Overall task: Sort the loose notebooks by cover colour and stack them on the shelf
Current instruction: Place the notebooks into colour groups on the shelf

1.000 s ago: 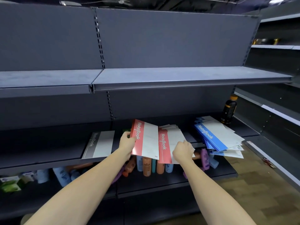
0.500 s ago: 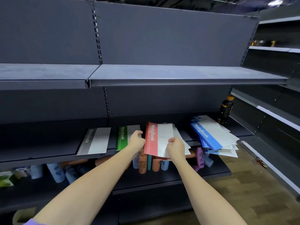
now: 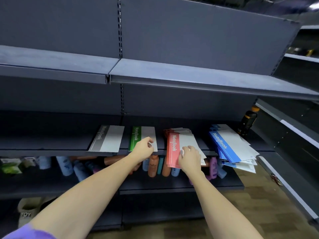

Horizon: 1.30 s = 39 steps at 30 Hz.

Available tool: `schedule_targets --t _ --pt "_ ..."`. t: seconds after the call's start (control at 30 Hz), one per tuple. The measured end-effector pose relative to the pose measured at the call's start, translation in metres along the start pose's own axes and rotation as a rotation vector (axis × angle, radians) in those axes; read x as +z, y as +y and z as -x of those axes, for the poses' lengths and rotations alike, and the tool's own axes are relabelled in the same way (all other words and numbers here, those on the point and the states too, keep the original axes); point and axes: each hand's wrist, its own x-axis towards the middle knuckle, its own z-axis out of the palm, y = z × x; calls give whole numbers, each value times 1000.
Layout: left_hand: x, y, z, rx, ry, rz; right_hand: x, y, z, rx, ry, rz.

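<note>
— What do the covers say?

— "NoteBook", running along each coloured spine strip — grey notebook (image 3: 107, 138), green notebook (image 3: 140, 136), red stack (image 3: 179, 144), blue stack (image 3: 231, 144), all lying flat on the middle shelf (image 3: 43, 144) across the frame's centre, long axes pointing back toward the rear panel.

— And your hands?

— My left hand (image 3: 143, 150) hangs loosely curled over the green one's near corner — whether it pinches it, I cannot tell. My right hand (image 3: 189, 158) rests on the red stack, fingers bent over the top cover.

Dim aisle, cool overhead light glinting at the top right corner, deep shadow under the shelves (image 3: 189, 78), wide-angle bowing, edges smeared soft.
</note>
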Motion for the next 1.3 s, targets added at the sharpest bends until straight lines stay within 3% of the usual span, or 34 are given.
schedule_targets --t 0.17,0.37,0.87,1.07,1.3 --pt "-28 -32 17 40 -1 -99 4 -56 19 -105 4 -242" --pt "-94 -87 36 141 15 -285 18 -161 46 -198 -217 -381" --pt "-333 -326 194 -105 297 -342 109 -462 187 -511 -376 -380" --pt "-415 -382 250 -228 338 -453 135 -564 248 -627 -456 -391" --pt "-489 -440 273 -348 409 -432 152 -648 261 -713 -495 -365"
